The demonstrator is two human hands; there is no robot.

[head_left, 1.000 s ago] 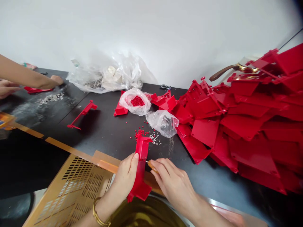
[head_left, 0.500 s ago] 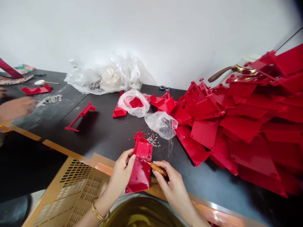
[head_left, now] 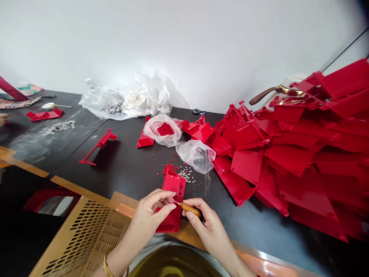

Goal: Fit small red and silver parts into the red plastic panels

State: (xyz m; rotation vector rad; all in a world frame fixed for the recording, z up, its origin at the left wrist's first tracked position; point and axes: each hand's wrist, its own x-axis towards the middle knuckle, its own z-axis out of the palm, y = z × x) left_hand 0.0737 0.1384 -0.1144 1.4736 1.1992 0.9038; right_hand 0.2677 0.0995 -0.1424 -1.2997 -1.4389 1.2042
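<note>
A red plastic bracket panel lies under my left hand at the table's front edge, its boxy end pointing away from me. The closed fingers of that hand rest over the panel, and I cannot tell whether they pinch anything small. My right hand grips a small wooden-handled tool. Its metal tip sits right by my left fingertips, just above the panel. Part of the panel is hidden by my left hand.
Loose red beads and silver rings lie just beyond the panel. Plastic bags sit near a large heap of red panels on the right. A perforated tan crate stands at front left. A co-worker's hand shows at far left.
My left hand has moved from the panel's side to over it, its fingers closing near the tool tip. The panel lies flatter. The co-worker's hand has withdrawn to the far left.
</note>
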